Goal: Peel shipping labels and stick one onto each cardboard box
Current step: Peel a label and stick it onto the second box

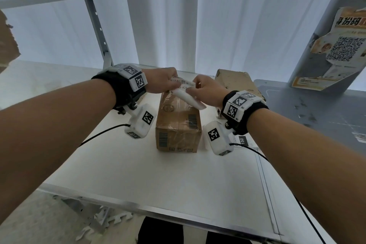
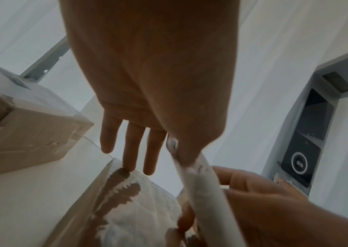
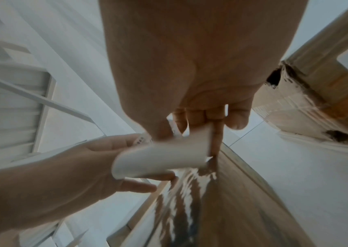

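Note:
A taped cardboard box (image 1: 178,125) stands in the middle of the white table. Above its far end both hands meet on a shipping label (image 1: 182,83) printed with a barcode. My left hand (image 1: 174,82) pinches the printed label (image 2: 172,144) between thumb and forefinger, and its other fingers (image 2: 130,147) are straight over the box top (image 2: 115,208). My right hand (image 1: 193,87) pinches the white backing paper (image 1: 191,100), which curls away toward me (image 3: 162,157). A second, torn cardboard box (image 1: 235,83) stands at the back right.
Another label sheet (image 1: 243,140) lies on the table under my right wrist. A grey surface (image 1: 316,117) adjoins the table on the right, with a dark phone-like device (image 2: 304,142) on it. Metal shelf posts (image 1: 95,18) and white curtains stand behind.

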